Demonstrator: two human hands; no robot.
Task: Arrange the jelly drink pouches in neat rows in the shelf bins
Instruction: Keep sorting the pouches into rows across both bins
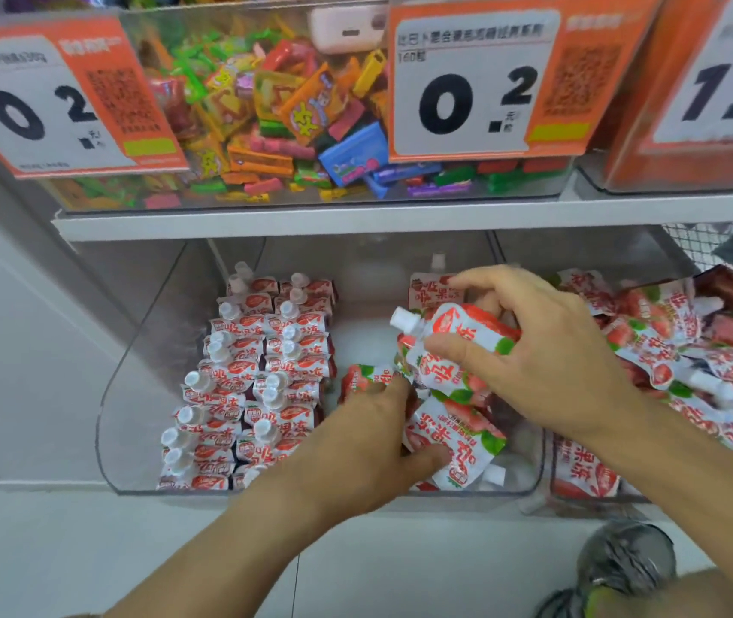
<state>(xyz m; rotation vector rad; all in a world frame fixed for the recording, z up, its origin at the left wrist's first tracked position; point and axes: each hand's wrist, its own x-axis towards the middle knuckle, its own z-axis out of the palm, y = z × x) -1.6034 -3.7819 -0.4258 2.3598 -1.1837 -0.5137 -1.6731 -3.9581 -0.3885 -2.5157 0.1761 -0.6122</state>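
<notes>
Red-and-white jelly drink pouches with white caps stand in two neat rows (pixel 257 376) along the left side of a clear plastic shelf bin (pixel 133 372). My right hand (pixel 547 354) holds one pouch (pixel 449 345) above the bin's right half, cap pointing left. My left hand (pixel 356 448) reaches into the bin's front middle, its thumb and fingers on loose pouches (pixel 458 439) lying flat there. One more pouch (pixel 427 292) stands at the back of the bin behind my right hand.
A heap of loose pouches (pixel 690 350) fills the neighbouring bin on the right. Above, a shelf edge (pixel 356 220) carries a clear bin of mixed sweets (pixel 275 118) with orange price cards (pixel 480 82). A shoe (pixel 623 559) shows on the floor below.
</notes>
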